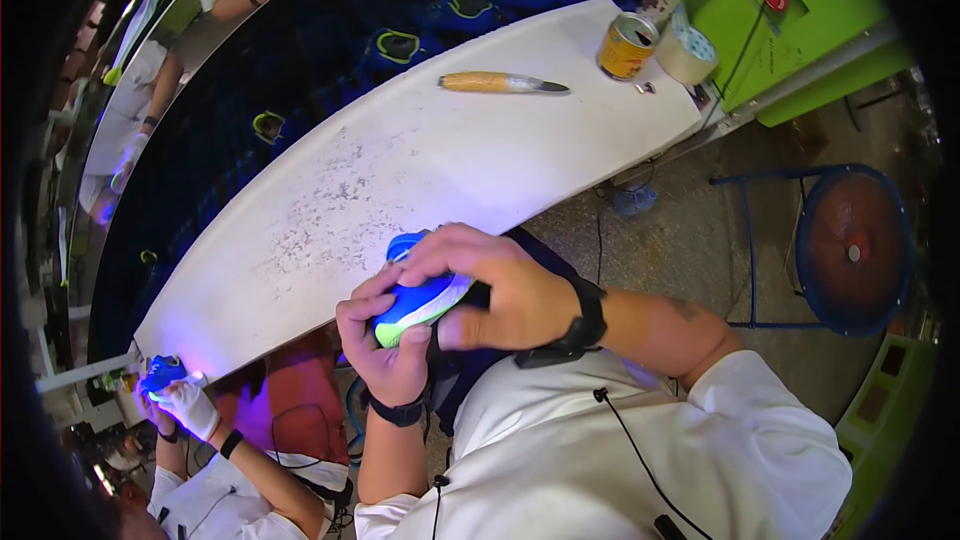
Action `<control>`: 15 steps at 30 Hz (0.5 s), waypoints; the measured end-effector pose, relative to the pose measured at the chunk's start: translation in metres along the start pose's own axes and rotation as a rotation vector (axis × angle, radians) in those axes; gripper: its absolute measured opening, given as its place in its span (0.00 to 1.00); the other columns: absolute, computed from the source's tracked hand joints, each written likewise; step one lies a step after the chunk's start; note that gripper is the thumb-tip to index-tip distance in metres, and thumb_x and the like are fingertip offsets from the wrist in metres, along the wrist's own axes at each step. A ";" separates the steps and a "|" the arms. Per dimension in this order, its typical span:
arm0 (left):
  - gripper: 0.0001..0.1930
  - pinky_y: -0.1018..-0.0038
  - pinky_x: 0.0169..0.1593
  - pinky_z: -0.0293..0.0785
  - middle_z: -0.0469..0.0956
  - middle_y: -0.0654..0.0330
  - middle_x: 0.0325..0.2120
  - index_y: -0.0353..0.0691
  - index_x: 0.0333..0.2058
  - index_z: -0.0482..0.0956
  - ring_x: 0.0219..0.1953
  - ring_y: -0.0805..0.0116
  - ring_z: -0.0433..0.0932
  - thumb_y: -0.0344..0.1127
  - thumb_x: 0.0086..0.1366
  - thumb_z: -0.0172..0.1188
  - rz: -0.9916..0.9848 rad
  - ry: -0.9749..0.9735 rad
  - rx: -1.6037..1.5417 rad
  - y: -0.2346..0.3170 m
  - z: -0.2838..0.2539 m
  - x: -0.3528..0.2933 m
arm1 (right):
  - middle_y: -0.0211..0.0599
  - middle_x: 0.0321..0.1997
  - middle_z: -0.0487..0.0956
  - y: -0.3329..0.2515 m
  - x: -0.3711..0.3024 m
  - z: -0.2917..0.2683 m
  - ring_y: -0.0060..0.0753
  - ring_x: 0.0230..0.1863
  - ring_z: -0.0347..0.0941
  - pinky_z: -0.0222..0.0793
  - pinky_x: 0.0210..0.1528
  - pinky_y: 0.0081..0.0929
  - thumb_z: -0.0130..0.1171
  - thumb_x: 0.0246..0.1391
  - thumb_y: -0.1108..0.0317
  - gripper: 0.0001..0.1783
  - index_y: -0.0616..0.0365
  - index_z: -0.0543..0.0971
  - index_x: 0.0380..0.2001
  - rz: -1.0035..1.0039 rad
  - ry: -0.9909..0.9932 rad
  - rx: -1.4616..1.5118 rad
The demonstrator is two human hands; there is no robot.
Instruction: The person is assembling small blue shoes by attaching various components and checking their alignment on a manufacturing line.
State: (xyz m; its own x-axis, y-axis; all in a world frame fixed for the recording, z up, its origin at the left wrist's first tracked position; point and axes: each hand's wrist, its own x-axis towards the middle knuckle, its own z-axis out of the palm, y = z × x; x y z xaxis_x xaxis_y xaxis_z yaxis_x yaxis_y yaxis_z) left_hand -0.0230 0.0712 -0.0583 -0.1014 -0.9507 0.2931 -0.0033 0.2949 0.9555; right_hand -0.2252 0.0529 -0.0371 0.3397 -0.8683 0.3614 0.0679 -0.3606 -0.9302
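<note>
holding a blue-and-white, lime-soled shoe [413,304]; left hand [392,365] fingers closed round it, right hand [520,290] fingers bent over it, contact unclear; scuffed white curved table [450,160] beyond

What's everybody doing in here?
The camera wearer holds a blue shoe in the left hand, with the right hand curved over it, at a white table. At lower left, a co-worker with a white glove holds another blue shoe. A pointed tool lies on the table.
</note>
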 end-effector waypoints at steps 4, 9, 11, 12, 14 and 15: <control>0.29 0.53 0.68 0.61 0.78 0.43 0.51 0.38 0.45 0.66 0.57 0.55 0.76 0.53 0.61 0.72 -0.057 -0.031 -0.054 0.001 -0.002 -0.003 | 0.44 0.52 0.77 0.031 -0.052 -0.008 0.48 0.55 0.74 0.69 0.60 0.39 0.78 0.41 0.61 0.32 0.58 0.79 0.51 0.039 0.073 -0.393; 0.28 0.53 0.65 0.63 0.79 0.45 0.50 0.39 0.44 0.69 0.54 0.53 0.76 0.53 0.60 0.71 0.056 -0.172 0.116 0.010 0.016 0.004 | 0.39 0.39 0.75 0.035 -0.038 -0.013 0.43 0.43 0.74 0.73 0.46 0.34 0.82 0.32 0.64 0.28 0.57 0.75 0.35 0.054 0.150 -0.329; 0.28 0.53 0.63 0.64 0.79 0.46 0.49 0.38 0.44 0.69 0.52 0.53 0.77 0.52 0.60 0.71 0.081 -0.230 0.168 0.012 0.024 0.010 | 0.37 0.36 0.74 0.040 -0.038 -0.011 0.41 0.38 0.73 0.71 0.40 0.33 0.83 0.31 0.62 0.28 0.56 0.74 0.33 0.024 0.213 -0.266; 0.27 0.53 0.62 0.65 0.79 0.45 0.48 0.37 0.44 0.69 0.51 0.53 0.77 0.51 0.61 0.71 0.101 -0.255 0.184 0.012 0.027 0.012 | 0.37 0.35 0.74 0.041 -0.037 -0.013 0.41 0.37 0.73 0.71 0.39 0.33 0.83 0.31 0.61 0.29 0.56 0.74 0.33 0.015 0.217 -0.257; 0.27 0.53 0.62 0.65 0.79 0.45 0.48 0.37 0.44 0.69 0.51 0.53 0.77 0.50 0.61 0.71 0.102 -0.260 0.177 0.014 0.030 0.017 | 0.37 0.34 0.74 0.042 -0.033 -0.017 0.40 0.35 0.73 0.71 0.37 0.33 0.83 0.30 0.60 0.30 0.56 0.74 0.33 -0.011 0.230 -0.251; 0.27 0.53 0.62 0.65 0.79 0.45 0.48 0.37 0.45 0.69 0.51 0.53 0.77 0.50 0.61 0.72 0.101 -0.253 0.167 0.016 0.031 0.017 | 0.36 0.33 0.74 0.041 -0.031 -0.019 0.40 0.34 0.72 0.70 0.36 0.33 0.84 0.30 0.60 0.30 0.56 0.73 0.32 0.001 0.211 -0.249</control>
State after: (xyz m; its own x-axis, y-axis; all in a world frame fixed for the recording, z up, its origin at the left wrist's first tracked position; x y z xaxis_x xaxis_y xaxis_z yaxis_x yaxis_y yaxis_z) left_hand -0.0556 0.0627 -0.0387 -0.3539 -0.8679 0.3486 -0.1415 0.4181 0.8973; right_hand -0.2512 0.0585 -0.0857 0.1363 -0.9107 0.3899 -0.1731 -0.4094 -0.8958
